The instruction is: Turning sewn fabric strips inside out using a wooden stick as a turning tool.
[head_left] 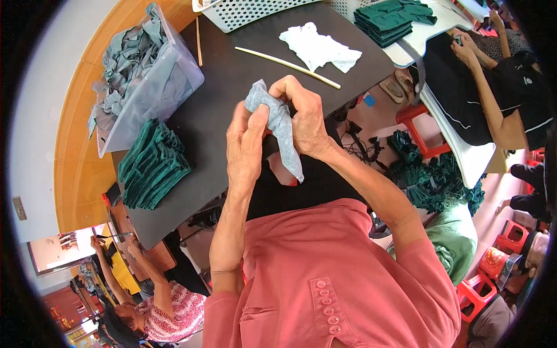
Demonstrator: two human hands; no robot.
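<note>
A small piece of grey cloth (283, 130) is gathered between my two hands, above the near edge of the dark table. My left hand (246, 139) pinches it from the left, thumb pressed on top. On the other side my right hand (306, 119) grips it with bent fingers, and a narrow tail of the cloth hangs down between my wrists. What the fingertips do behind the cloth is hidden. Just beyond my hands lie a pale thin stick (287, 67) and a crumpled white cloth (319, 47).
At the left stands a clear plastic bin (185, 75) heaped with grey cloth, beside a stack of dark green velvet pieces (152, 165). A white perforated basket (249, 14) is at the far edge. Folded green cloths (391, 23) lie on a white table. Other people work on both sides.
</note>
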